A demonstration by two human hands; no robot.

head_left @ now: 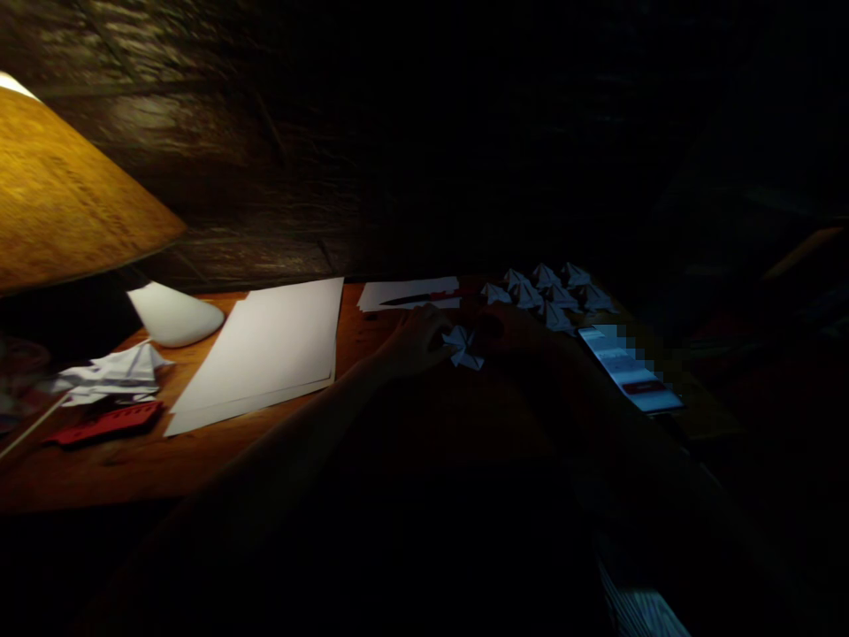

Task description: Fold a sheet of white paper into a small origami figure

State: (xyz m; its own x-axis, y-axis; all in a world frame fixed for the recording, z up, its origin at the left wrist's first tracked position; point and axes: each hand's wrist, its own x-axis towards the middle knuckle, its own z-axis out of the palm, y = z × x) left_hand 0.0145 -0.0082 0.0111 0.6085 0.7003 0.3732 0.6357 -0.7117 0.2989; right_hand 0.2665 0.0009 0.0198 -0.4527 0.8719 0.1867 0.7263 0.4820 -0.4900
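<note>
My left hand [419, 341] is closed on the left edge of a small folded paper figure [463, 348], white with several pointed flaps. On the figure's other side is my right hand [508, 326], dark and in shadow; its fingers are too dim to make out, and I cannot tell whether they touch the paper. Just beyond, several similar folded paper figures [555, 296] stand grouped at the back right of the wooden table [371, 341]. A knife [424, 299] with a dark blade and red handle rests on a small stack of white paper [378, 290] behind my left hand.
Large white sheets [271, 341] lie left of my hands. Farther left are a lamp with a yellow shade [72, 195] and white base [176, 314], crumpled paper [123, 372] and a red object [110, 423]. A lit phone [627, 367] lies at the right.
</note>
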